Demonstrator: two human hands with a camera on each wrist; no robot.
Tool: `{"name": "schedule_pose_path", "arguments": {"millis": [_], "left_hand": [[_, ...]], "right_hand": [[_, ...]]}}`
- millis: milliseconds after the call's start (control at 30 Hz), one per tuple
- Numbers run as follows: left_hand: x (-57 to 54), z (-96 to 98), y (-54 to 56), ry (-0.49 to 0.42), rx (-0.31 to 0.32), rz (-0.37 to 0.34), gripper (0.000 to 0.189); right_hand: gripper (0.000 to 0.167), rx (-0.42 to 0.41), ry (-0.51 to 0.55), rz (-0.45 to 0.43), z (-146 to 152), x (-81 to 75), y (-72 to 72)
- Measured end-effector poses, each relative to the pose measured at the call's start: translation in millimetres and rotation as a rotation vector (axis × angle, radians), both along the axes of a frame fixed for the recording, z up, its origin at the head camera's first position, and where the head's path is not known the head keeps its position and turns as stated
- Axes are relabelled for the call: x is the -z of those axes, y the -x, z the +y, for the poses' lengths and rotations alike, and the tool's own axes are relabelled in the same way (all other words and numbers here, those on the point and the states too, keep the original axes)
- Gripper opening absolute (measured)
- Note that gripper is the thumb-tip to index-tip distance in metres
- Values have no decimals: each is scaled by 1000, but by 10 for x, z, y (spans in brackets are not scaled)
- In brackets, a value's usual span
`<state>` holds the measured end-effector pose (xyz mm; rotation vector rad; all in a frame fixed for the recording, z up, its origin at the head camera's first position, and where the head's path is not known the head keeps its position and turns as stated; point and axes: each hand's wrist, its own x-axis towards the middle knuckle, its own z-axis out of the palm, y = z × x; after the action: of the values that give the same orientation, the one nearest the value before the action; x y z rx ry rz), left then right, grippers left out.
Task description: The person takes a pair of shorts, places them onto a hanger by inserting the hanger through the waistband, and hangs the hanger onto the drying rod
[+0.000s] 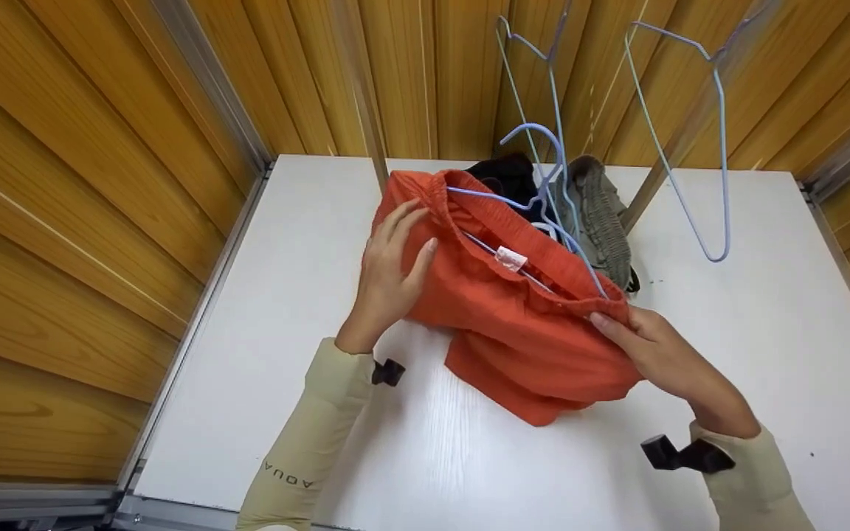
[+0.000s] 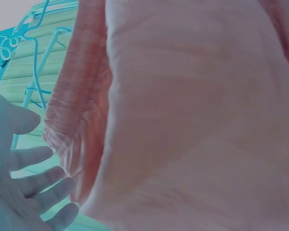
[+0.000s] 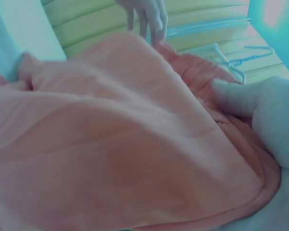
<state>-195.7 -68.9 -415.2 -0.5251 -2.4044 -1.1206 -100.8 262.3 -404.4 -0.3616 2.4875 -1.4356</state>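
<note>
Pinching the waistband (image 1: 513,228) of the red garment (image 1: 499,302) beside the right end of the pale blue hanger (image 1: 543,196) in its opening, my right hand (image 1: 657,350) has the thumb on the near face and its other fingers mostly hidden by the cloth. My left hand (image 1: 389,273) is near the hanger's left end, fingers spread and thumb well apart, gripping nothing; I cannot tell whether its fingertips press the cloth. The red garment is around the hanger, drooping below it, with the hook rising clear of the opening. I judge the cloth light and soft, apt to sag or fold wherever it is unsupported, and hardly fragile. The gathered waistband looks stretchy, so it should give and spring back; I would take hold there, just beside each end of the hanger, rather than on loose cloth beneath. The hanger itself looks thin, stiff and probably rather slippery.
</note>
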Motion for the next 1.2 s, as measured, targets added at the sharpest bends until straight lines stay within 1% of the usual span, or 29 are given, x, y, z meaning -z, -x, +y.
{"name": "schedule_pose_path", "arguments": {"millis": [167, 367, 500, 667, 800, 1033, 1200], "left_hand": [[41, 31, -27, 4, 15, -44, 41], [101, 68, -39, -4, 44, -45, 40], [117, 72, -45, -6, 46, -56, 40], [124, 73, -51, -12, 52, -59, 41], [136, 71, -55, -15, 48, -53, 41], [153, 78, -69, -13, 36, -75, 41], [169, 84, -80, -14, 44, -93, 41]], "right_hand": [[32, 46, 61, -28, -87, -21, -12], [36, 113, 82, -33, -184, -63, -7], [41, 116, 114, -40, -236, -93, -11], [41, 105, 172, -52, -313, -107, -28], [41, 118, 181, -46, -399, -124, -25], [43, 148, 244, -50, -555, -174, 37], [46, 183, 243, -59, -655, -227, 103]]}}
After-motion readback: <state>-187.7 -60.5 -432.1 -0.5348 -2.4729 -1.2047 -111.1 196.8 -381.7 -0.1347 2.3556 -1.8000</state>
